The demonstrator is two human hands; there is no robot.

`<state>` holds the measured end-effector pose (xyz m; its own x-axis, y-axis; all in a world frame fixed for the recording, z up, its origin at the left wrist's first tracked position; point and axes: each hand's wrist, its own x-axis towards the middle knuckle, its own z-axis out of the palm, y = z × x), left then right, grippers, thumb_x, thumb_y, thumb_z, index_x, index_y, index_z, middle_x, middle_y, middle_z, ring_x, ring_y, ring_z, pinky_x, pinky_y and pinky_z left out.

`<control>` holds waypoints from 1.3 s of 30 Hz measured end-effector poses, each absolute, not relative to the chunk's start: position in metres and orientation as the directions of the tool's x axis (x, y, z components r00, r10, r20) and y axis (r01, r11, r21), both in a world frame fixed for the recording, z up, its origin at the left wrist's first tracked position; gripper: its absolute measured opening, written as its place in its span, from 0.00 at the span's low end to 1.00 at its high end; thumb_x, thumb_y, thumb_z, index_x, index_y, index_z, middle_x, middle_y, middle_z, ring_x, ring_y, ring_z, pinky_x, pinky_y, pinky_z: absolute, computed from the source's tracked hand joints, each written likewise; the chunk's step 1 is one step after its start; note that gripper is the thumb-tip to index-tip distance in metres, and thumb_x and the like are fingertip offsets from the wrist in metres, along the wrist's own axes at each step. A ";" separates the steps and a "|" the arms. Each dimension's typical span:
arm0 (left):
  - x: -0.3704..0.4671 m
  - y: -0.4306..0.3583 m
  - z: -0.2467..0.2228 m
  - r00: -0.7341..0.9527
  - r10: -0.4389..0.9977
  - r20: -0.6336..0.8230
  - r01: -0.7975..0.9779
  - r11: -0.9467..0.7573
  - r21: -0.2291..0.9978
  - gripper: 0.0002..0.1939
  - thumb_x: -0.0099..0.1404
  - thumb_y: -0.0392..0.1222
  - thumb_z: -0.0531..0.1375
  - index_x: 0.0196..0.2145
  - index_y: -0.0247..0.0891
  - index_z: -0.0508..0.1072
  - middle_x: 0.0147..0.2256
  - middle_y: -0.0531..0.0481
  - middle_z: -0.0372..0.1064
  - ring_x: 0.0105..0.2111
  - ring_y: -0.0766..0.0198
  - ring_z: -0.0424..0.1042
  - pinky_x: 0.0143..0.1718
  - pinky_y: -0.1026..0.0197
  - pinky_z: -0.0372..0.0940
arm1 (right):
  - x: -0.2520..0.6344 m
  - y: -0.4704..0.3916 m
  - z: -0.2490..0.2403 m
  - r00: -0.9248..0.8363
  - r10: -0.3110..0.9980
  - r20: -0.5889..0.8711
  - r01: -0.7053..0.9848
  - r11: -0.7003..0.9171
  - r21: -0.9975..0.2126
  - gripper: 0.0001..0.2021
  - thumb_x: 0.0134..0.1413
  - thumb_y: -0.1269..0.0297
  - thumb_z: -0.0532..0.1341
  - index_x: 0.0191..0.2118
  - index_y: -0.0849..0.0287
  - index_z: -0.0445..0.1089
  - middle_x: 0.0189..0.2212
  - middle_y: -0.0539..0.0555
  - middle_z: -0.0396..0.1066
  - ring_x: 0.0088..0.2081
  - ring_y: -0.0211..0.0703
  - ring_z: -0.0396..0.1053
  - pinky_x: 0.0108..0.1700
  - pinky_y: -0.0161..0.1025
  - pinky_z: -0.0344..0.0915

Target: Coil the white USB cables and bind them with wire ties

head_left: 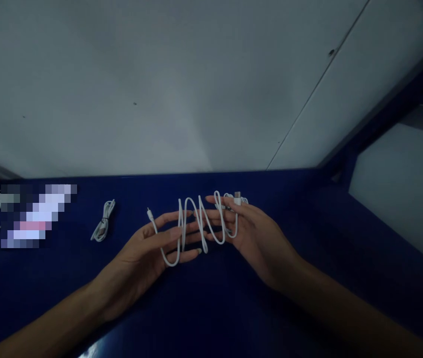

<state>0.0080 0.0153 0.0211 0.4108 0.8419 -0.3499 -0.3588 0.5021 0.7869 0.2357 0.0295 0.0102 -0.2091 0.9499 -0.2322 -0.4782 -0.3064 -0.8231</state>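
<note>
A white cable [201, 219] hangs in loose, spread coils between my two hands, above the blue table [211, 308]. My left hand [159, 243] lies palm up under the left coils, its thumb over them and its fingers reaching right. The cable's small plug sticks up above that hand. On the other side, my right hand [250, 228] holds the right coils, with the thumb near the wider USB plug [237, 196]. The fingertips of both hands come close together behind the coils.
A bundled white cable [104, 221] with a dark tie lies on the table at the left. Farther left are a pixelated bright object [40, 216], a white rounded thing [2, 201] and a cord. Another white cable bundle shows partly behind my right hand. A pale wall stands behind.
</note>
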 end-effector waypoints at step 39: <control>0.011 0.017 0.022 0.293 0.878 -0.379 -0.406 0.473 0.782 0.21 0.70 0.28 0.67 0.58 0.37 0.79 0.61 0.35 0.80 0.63 0.37 0.77 0.64 0.40 0.74 | 0.233 0.032 0.011 -0.043 0.972 -0.229 -0.510 -0.219 -0.832 0.11 0.74 0.61 0.61 0.45 0.59 0.80 0.48 0.63 0.84 0.53 0.59 0.82 0.62 0.58 0.71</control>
<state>0.0109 0.0174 0.0215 0.2931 0.8777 -0.3790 -0.4055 0.4732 0.7821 0.2328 0.0318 0.0108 -0.0435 0.9725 -0.2289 -0.5102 -0.2186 -0.8318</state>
